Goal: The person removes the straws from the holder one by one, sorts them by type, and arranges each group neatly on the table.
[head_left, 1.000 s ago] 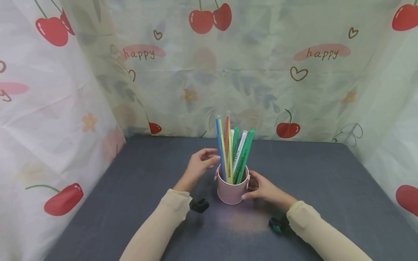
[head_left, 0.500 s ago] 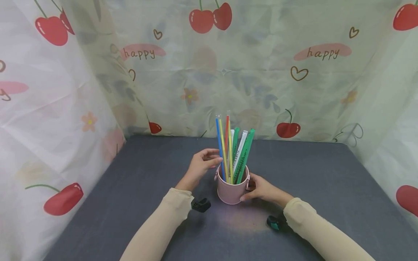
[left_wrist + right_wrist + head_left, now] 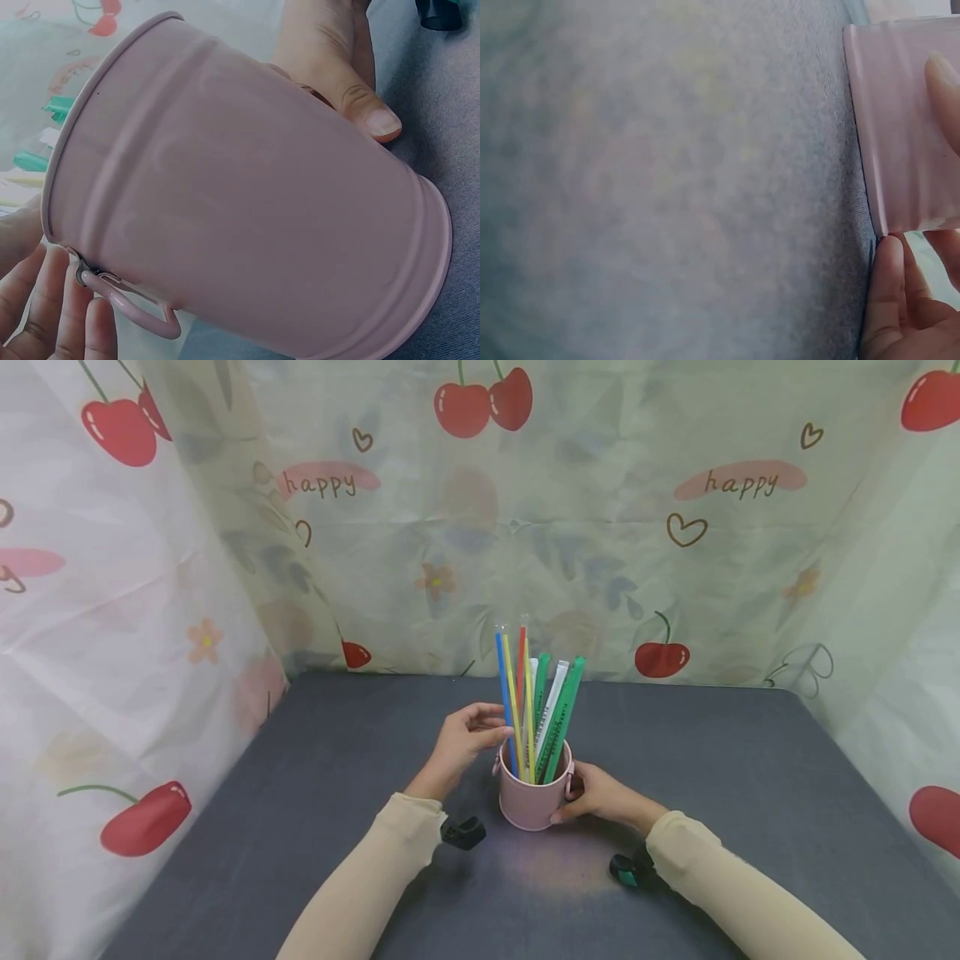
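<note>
A pink metal bucket (image 3: 534, 806) with small side handles stands upright on the table in the head view. Thin blue, yellow and red sticks (image 3: 502, 677) with clear tops lean in it, beside flat green and white printed sticks (image 3: 567, 706). My left hand (image 3: 461, 743) is at the rim's left side, its thumb at the blue stick. In the left wrist view its fingers (image 3: 56, 319) lie loosely by the bucket's handle (image 3: 135, 309). My right hand (image 3: 603, 797) grips the bucket's right side low down, thumb in front. Its other fingers are partly hidden in the head view.
The dark grey table (image 3: 360, 735) spreads around the bucket. Cloth with printed cherries (image 3: 465, 552) hangs behind it and on both sides. Black straps with a small device (image 3: 463, 832) sit at the wrists.
My left hand has shifted slightly right, bringing the thumb over to the blue stick. My right hand has edged left around the bucket. The bucket stays in place.
</note>
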A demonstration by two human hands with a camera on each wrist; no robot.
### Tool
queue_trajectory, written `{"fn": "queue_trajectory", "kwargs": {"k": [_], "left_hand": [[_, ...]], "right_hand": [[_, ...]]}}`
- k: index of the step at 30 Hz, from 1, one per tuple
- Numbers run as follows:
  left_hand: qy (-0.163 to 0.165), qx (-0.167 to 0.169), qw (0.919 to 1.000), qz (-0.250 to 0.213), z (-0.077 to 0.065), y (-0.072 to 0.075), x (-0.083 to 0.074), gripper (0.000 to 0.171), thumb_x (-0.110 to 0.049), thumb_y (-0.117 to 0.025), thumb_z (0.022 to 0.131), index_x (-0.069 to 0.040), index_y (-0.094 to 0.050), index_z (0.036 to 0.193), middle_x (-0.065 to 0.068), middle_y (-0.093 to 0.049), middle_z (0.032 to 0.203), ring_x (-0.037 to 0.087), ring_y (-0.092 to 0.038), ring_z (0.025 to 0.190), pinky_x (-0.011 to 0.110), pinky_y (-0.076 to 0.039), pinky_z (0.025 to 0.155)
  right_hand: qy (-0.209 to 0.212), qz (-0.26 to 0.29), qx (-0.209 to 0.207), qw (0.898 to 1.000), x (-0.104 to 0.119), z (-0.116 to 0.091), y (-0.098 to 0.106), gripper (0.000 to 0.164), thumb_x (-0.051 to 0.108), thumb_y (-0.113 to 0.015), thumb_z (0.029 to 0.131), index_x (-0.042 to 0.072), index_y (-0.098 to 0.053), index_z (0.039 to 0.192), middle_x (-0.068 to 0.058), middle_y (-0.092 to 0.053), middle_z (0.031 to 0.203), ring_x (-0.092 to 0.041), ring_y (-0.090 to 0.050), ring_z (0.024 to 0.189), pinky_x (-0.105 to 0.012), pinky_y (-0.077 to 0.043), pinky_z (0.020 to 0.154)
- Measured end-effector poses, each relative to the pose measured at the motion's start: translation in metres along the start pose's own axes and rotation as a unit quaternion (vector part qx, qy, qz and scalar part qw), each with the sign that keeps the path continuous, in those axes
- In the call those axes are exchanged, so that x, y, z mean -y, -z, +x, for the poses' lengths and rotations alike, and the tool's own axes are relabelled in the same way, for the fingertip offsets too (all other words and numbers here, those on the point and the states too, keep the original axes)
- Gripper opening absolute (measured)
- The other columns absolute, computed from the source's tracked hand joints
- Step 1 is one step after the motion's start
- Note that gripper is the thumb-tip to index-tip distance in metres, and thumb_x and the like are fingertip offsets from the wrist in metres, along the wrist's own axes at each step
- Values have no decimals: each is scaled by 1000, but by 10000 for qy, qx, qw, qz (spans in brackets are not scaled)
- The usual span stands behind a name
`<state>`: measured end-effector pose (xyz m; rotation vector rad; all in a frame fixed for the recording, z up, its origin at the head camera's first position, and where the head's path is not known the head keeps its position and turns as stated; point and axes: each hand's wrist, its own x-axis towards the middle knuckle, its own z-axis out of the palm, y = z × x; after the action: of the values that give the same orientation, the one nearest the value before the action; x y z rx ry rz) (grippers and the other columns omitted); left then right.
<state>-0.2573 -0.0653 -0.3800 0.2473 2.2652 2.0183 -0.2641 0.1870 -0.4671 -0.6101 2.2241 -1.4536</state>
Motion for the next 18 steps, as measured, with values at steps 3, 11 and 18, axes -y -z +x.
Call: {"fn": "queue_trajectory", "kwargs": {"k": [3,11,18], "left_hand": [[23,-31,10000,13,-1,-1,0,40,-11,-74,86,-1,-61,122,16,-66,110,11,-63,89,36,-56,88],[-2,-104,9999,7,-1,-4,0,37,-9,-74,85,2,-62,119,13,-66,102,8,-62,82,34,-57,84],[9,-143,9999,-41,18,-3,26,40,-9,-76,83,3,-63,119,8,-66,96,7,-62,80,31,-57,79]], "right_hand": [[-65,38,18,10000,0,1,0,69,11,-84,74,-4,-47,130,-7,-54,99,-20,-49,88,-27,-45,69],[-92,80,112,9999,0,1,0,61,7,-84,73,-7,-50,122,-3,-51,88,-17,-48,83,-26,-43,66],[-147,72,114,9998,2,2,1,56,4,-84,72,-6,-50,116,-3,-47,82,-16,-46,78,-25,-41,63]]}}
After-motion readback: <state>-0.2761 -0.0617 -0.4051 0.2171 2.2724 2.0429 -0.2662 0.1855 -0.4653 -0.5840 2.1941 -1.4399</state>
